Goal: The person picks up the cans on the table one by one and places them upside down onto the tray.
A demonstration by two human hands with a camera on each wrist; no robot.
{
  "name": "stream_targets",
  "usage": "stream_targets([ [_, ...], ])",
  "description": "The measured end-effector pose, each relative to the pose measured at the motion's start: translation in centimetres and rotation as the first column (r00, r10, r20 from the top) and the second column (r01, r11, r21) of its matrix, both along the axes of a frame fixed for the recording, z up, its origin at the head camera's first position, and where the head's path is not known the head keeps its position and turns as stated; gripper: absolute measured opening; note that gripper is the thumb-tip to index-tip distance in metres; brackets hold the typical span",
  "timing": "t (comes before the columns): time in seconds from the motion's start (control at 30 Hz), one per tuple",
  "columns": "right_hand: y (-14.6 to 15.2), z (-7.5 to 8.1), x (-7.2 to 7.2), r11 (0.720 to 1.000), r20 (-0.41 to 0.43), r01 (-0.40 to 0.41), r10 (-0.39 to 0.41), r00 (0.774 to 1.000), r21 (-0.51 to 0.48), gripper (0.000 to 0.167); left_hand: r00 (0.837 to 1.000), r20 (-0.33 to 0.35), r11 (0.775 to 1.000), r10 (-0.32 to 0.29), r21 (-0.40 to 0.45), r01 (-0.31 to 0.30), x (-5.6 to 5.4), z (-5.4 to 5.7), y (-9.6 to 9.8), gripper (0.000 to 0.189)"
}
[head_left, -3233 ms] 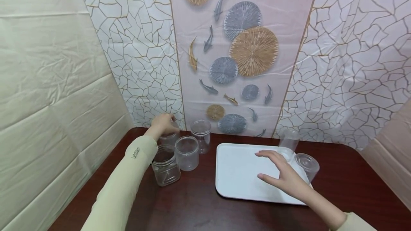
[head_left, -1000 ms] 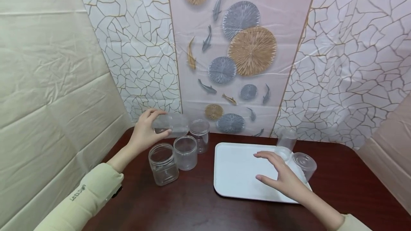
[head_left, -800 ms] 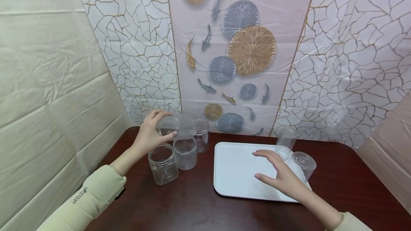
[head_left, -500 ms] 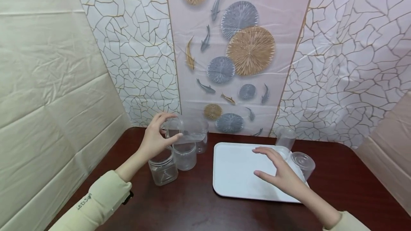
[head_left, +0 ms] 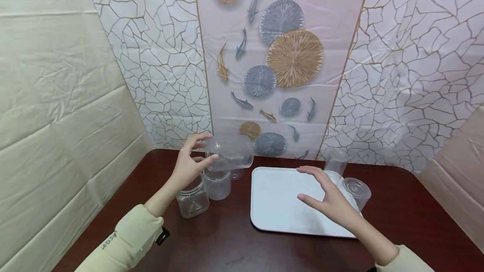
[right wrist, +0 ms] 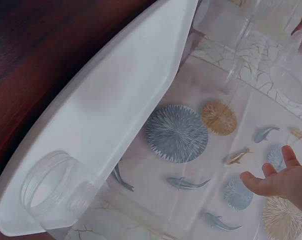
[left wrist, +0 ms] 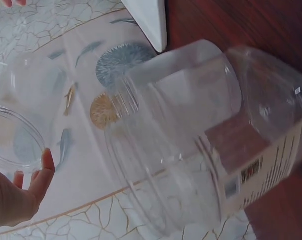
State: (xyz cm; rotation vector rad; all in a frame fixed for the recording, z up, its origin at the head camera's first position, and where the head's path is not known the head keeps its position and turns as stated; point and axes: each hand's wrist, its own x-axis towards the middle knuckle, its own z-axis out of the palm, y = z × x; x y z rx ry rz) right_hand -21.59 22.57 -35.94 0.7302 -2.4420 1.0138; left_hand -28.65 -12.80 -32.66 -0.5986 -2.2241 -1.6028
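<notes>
My left hand [head_left: 188, 162] grips a clear plastic jar [head_left: 235, 151] by its threaded rim, thumb below and fingers above. The jar lies sideways in the air, base toward the right, overlapping the standing jars behind it. In the left wrist view its rim [left wrist: 28, 162] shows at the fingertips. Below stand a squarish clear jar [head_left: 193, 204], a round jar [head_left: 218, 187] and a mostly hidden third one [head_left: 236, 174]. My right hand [head_left: 330, 200] hovers over the white tray [head_left: 274, 205], thumb and fingers spread, holding nothing.
Two clear jars stand mouth down at the tray's right side, one at the back [head_left: 336, 161] and one nearer [head_left: 357, 193], partly behind my right hand. A patterned cloth wall [head_left: 295, 60] rises behind the dark red table [head_left: 227, 238].
My left hand has lifted the jar from the back left, turned it sideways and carried it rightward over the other jars. The right hand stays over the tray, rising slightly.
</notes>
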Motion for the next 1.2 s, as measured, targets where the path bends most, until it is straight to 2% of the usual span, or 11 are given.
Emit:
stream_targets([
  [0.2,-0.2,0.2,-0.3,0.997,0.047,-0.019,0.023,0.999,-0.081,0.059,0.996,0.012,0.992,-0.086,0.089,0.085,0.0,-0.4,0.4,0.050],
  [0.43,-0.4,0.4,-0.6,0.990,0.049,-0.034,0.041,0.998,-0.139,0.060,0.994,-0.016,0.982,-0.110,0.149,0.111,-0.3,-1.0,1.3,0.048],
  [0.63,-0.4,0.5,-0.9,0.980,0.070,-0.043,0.058,0.996,-0.196,0.059,0.984,0.032,0.956,-0.176,0.244,0.163,0.0,-1.1,2.1,0.049],
  [0.87,-0.8,1.0,-1.0,0.966,0.120,-0.038,0.071,0.990,-0.255,0.057,0.968,0.053,0.933,-0.247,0.284,0.222,-0.2,-1.5,3.1,0.050],
  [1.03,-1.2,1.3,-0.9,0.943,0.152,-0.064,0.119,0.981,-0.327,0.056,0.953,0.088,0.924,-0.290,0.284,0.255,-0.6,-1.8,3.6,0.051],
  [1.2,-1.6,1.5,-0.9,0.910,0.172,-0.116,0.199,0.965,-0.399,0.056,0.939,0.134,0.909,-0.316,0.328,0.258,-0.9,-2.1,4.2,0.053],
])
